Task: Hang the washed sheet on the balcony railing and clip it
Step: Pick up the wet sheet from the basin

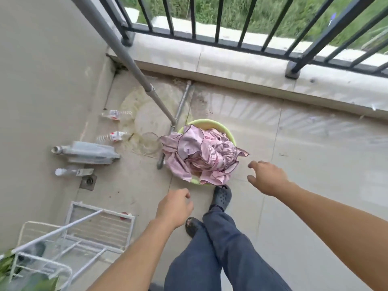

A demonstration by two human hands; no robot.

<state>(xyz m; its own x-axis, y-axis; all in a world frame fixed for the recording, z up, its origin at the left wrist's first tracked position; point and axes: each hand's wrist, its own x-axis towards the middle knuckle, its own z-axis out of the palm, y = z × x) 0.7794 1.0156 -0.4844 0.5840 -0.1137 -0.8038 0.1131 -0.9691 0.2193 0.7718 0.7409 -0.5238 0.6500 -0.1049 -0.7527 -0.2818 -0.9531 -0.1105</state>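
A crumpled pink patterned sheet (201,154) is heaped in a light green basin (210,123) on the balcony floor, spilling over its near rim. The black metal balcony railing (210,36) runs across the top on a low concrete ledge. My left hand (174,206) hovers below and left of the basin, fingers loosely curled, holding nothing. My right hand (266,177) reaches out to the right of the basin, fingers spread, a short way from the sheet and not touching it. No clips are in view.
A grey pole stand (134,68) slants down beside the basin. Several plastic bottles (88,153) lie by the left wall near a floor drain (88,181). A white wire rack (69,240) lies at lower left. My feet in dark clogs (221,196) stand just below the basin.
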